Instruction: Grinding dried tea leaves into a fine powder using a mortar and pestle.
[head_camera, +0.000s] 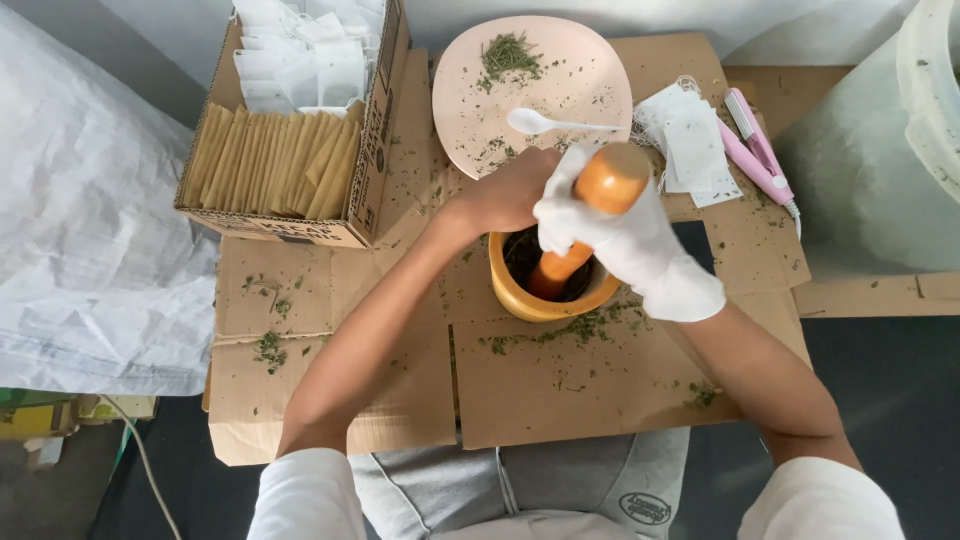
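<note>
pestle clamped in gloved right hand fingers, left hand gripping mortar, herb-strewn cardboard floor

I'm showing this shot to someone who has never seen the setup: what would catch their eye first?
Most likely the white-gloved right hand at centre, gripping a wooden pestle that stands in a yellow-orange mortar, which the bare left hand steadies at its rim. Behind it lies a pale pink plate with dried green herbs and a white spoon. At upper left, a cardboard box holds paper sachets.
</note>
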